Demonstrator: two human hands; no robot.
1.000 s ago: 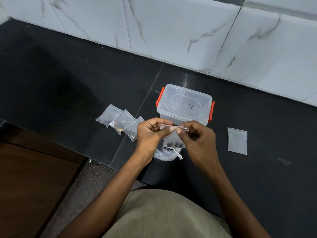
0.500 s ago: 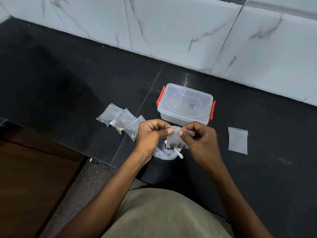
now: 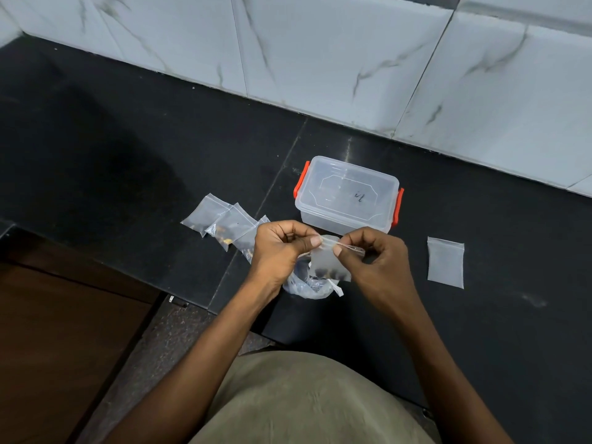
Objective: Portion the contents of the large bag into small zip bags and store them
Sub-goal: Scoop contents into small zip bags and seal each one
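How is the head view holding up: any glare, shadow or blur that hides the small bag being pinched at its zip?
Head view: sharp at the centre; the small zip bag between left hand and right hand reads clearly, dark bits at its bottom. A broad shadow darkens the black counter at left. Faint sheen on the clear box lid. Wide-angle bending shows in the wall tiles.

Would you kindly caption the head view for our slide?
Both hands, left hand and right hand, pinch a small zip bag's top beside a lidded plastic box.
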